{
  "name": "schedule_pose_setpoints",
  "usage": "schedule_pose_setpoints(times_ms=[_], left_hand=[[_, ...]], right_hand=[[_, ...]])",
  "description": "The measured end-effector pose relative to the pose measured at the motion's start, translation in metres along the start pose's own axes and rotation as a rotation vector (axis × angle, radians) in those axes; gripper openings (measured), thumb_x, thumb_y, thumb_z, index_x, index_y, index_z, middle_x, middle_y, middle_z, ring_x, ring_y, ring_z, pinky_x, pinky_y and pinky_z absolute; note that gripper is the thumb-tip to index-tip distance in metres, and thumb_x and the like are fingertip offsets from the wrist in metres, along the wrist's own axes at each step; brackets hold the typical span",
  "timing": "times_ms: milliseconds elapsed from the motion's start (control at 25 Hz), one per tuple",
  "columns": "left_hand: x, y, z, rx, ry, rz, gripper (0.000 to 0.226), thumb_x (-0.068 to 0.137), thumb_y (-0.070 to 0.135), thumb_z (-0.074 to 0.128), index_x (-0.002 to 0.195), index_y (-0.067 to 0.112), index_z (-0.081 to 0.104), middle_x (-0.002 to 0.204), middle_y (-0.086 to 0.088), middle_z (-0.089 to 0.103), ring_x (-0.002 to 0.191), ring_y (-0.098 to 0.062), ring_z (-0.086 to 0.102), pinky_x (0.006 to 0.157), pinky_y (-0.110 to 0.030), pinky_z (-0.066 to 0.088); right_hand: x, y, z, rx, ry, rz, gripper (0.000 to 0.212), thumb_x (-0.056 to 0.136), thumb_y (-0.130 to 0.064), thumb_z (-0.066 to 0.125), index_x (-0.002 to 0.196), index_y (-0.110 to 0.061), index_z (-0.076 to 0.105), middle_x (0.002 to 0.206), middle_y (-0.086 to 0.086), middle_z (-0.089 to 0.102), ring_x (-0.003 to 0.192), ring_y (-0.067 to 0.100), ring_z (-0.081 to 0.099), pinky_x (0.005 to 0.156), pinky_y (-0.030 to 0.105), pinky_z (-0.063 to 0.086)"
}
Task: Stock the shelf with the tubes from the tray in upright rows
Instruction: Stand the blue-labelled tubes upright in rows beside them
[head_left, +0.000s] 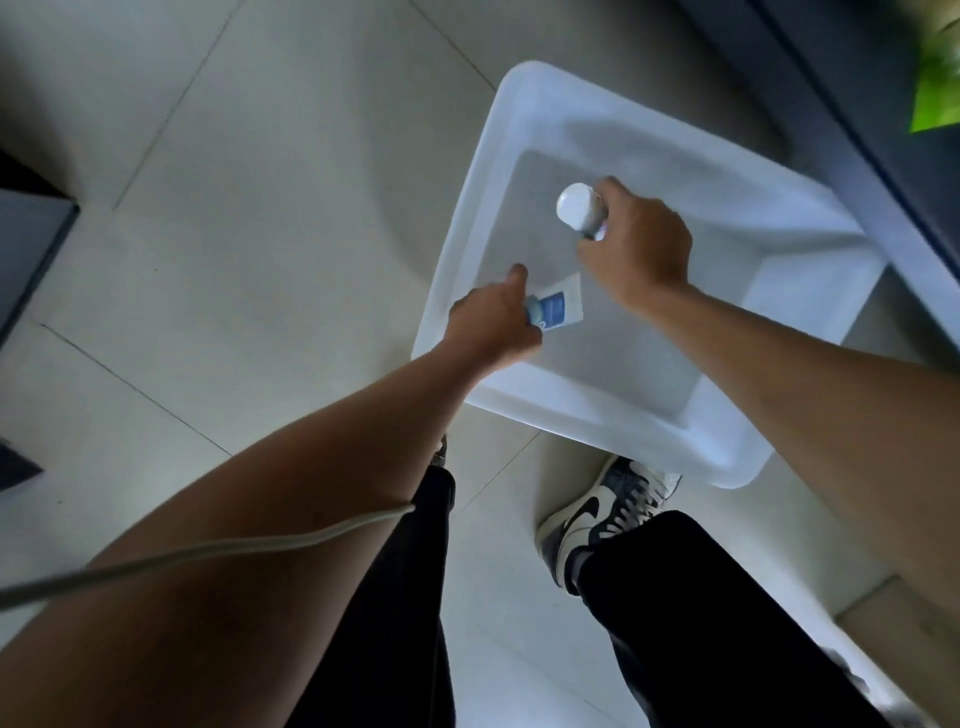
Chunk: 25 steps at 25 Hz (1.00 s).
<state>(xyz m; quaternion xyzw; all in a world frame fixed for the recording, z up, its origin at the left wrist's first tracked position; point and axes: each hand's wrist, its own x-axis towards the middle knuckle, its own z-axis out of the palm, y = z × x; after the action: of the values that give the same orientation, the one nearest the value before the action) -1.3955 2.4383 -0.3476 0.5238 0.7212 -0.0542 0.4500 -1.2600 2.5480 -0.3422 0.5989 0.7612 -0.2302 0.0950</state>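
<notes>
A white plastic tray (467, 249) sits on the tiled floor below me. My left hand (493, 322) is inside it near the left wall, closed around a white tube with a blue label and blue cap (558, 306). My right hand (639, 244) is further in, gripping a second tube with a round white cap (576, 205) that points up toward me; its body is hidden in my fist. The tray's floor around both hands is bare. The shelf shows only as a dark edge (852, 135) at the upper right.
My two legs in black trousers and a black-and-white sneaker (602, 514) stand just in front of the tray. A grey cable (208, 551) crosses my left forearm. A green package (937, 98) sits at the top right. Dark furniture (31, 249) lines the left edge.
</notes>
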Motion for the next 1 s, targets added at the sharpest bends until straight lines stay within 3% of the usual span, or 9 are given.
schedule_pose_setpoints(times_ms=[160, 240, 320, 440, 520, 600, 720, 840, 1000], left_hand=[[-0.043, 0.026, -0.038, -0.578, 0.034, -0.356, 0.037, 0.082, 0.039, 0.064, 0.099, 0.017, 0.040, 0.091, -0.005, 0.066, 0.072, -0.029, 0.068, 0.057, -0.034, 0.055], [-0.073, 0.051, -0.065, -0.882, 0.060, -0.414, 0.033, 0.086, 0.034, 0.066, 0.096, 0.015, 0.041, 0.085, -0.009, 0.067, 0.056, -0.021, 0.063, 0.043, -0.026, 0.047], [-0.107, 0.078, -0.099, -1.178, 0.072, -0.402, 0.027, 0.094, 0.025, 0.064, 0.103, 0.009, 0.044, 0.079, -0.013, 0.064, 0.048, -0.018, 0.055, 0.040, -0.023, 0.042], [-0.156, 0.122, -0.158, -1.484, 0.054, -0.382, 0.041, 0.095, 0.023, 0.067, 0.124, -0.002, 0.051, 0.071, -0.010, 0.061, 0.046, -0.018, 0.053, 0.043, -0.023, 0.045], [-0.195, 0.158, -0.208, -1.588, 0.046, -0.321, 0.041, 0.093, 0.025, 0.069, 0.123, -0.001, 0.058, 0.070, -0.008, 0.061, 0.047, -0.019, 0.054, 0.045, -0.025, 0.048], [-0.240, 0.195, -0.266, -1.657, 0.041, -0.198, 0.028, 0.095, 0.024, 0.067, 0.113, 0.003, 0.065, 0.074, -0.012, 0.059, 0.048, -0.020, 0.054, 0.046, -0.026, 0.048], [-0.309, 0.243, -0.346, -1.703, 0.024, 0.022, 0.022, 0.095, 0.026, 0.065, 0.106, 0.007, 0.067, 0.082, -0.013, 0.063, 0.054, -0.021, 0.056, 0.052, -0.028, 0.048], [-0.382, 0.286, -0.422, -1.766, -0.009, 0.228, 0.035, 0.086, 0.025, 0.071, 0.115, 0.009, 0.061, 0.087, -0.012, 0.062, 0.066, -0.021, 0.059, 0.055, -0.028, 0.049], [-0.468, 0.341, -0.501, -1.628, 0.062, 0.385, 0.034, 0.078, 0.019, 0.068, 0.111, 0.013, 0.060, 0.083, -0.007, 0.063, 0.069, -0.022, 0.058, 0.052, -0.028, 0.049]], right_hand=[[-0.045, -0.008, -0.067, 0.304, 0.088, 0.139, 0.045, 0.082, -0.026, 0.066, 0.127, -0.026, 0.058, 0.106, 0.003, 0.075, 0.101, 0.034, 0.068, 0.081, 0.045, 0.057], [-0.076, -0.019, -0.110, 0.487, 0.137, 0.171, 0.040, 0.081, -0.029, 0.069, 0.119, -0.029, 0.059, 0.098, -0.007, 0.073, 0.091, 0.019, 0.069, 0.081, 0.040, 0.057], [-0.112, -0.036, -0.158, 0.683, 0.157, 0.178, 0.033, 0.083, -0.030, 0.073, 0.114, -0.030, 0.060, 0.096, -0.016, 0.069, 0.083, 0.007, 0.065, 0.079, 0.036, 0.057], [-0.163, -0.069, -0.231, 0.955, 0.144, 0.174, 0.033, 0.082, -0.038, 0.071, 0.113, -0.035, 0.058, 0.104, -0.019, 0.067, 0.084, 0.012, 0.065, 0.073, 0.034, 0.055], [-0.194, -0.094, -0.292, 1.107, 0.187, 0.129, 0.033, 0.082, -0.037, 0.064, 0.113, -0.032, 0.058, 0.103, -0.020, 0.066, 0.079, 0.014, 0.065, 0.070, 0.024, 0.052], [-0.223, -0.119, -0.363, 1.202, 0.263, 0.055, 0.030, 0.088, -0.019, 0.057, 0.117, -0.025, 0.056, 0.108, -0.011, 0.064, 0.077, 0.011, 0.065, 0.069, 0.018, 0.049], [-0.264, -0.145, -0.459, 1.252, 0.329, -0.089, 0.038, 0.089, -0.001, 0.047, 0.126, -0.007, 0.047, 0.117, -0.003, 0.058, 0.083, 0.013, 0.064, 0.074, 0.021, 0.052], [-0.308, -0.165, -0.547, 1.248, 0.388, -0.121, 0.043, 0.087, -0.019, 0.054, 0.127, -0.005, 0.044, 0.117, -0.010, 0.058, 0.105, 0.025, 0.061, 0.093, 0.042, 0.054], [-0.369, -0.183, -0.651, 1.085, 0.416, -0.176, 0.033, 0.087, -0.016, 0.057, 0.119, -0.009, 0.051, 0.105, -0.019, 0.064, 0.097, 0.005, 0.060, 0.083, 0.023, 0.047]])
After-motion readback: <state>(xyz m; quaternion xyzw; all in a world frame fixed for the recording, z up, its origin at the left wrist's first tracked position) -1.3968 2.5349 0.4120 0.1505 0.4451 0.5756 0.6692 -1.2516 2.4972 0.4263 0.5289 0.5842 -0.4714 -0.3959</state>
